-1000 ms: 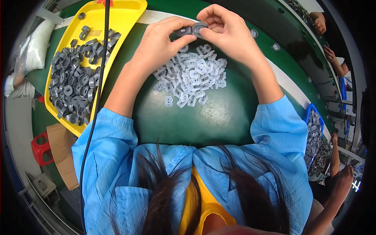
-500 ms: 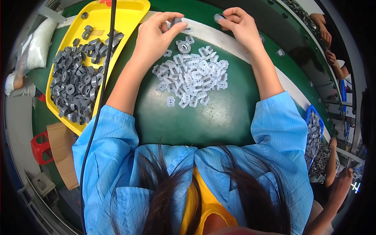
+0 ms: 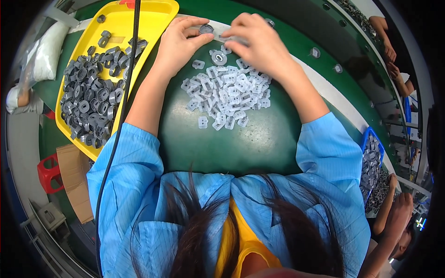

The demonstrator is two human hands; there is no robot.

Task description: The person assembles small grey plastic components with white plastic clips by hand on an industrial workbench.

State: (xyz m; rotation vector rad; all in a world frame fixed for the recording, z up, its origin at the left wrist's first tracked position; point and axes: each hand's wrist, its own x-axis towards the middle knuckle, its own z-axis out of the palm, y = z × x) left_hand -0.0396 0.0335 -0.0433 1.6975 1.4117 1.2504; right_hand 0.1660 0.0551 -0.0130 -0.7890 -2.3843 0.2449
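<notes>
My left hand (image 3: 183, 44) pinches a grey ring-shaped plastic part (image 3: 206, 29) between thumb and fingers, over the white strip (image 3: 336, 99) at the table's far side. Close to its right, my right hand (image 3: 259, 44) is smeared by motion. Its fingertips are at a small translucent piece (image 3: 223, 39) near the strip; whether they grip it cannot be told. Below both hands lies a heap of translucent plastic pieces (image 3: 227, 90) on the green table (image 3: 227, 150). A grey round part with an oval slot (image 3: 218, 57) rests at the heap's far edge.
On the left, a yellow tray (image 3: 160, 14) holds many grey parts, and a black cable (image 3: 121, 109) crosses in front of it. Along the green conveyor (image 3: 296, 37) lie several parts. A blue basket (image 3: 381, 147) of grey parts stands at right, near other people's hands (image 3: 394, 74).
My right hand has come left and nearer to my left hand, and the part it held is out of its fingers. Parts on the conveyor have shifted. My left hand stays nearly in place.
</notes>
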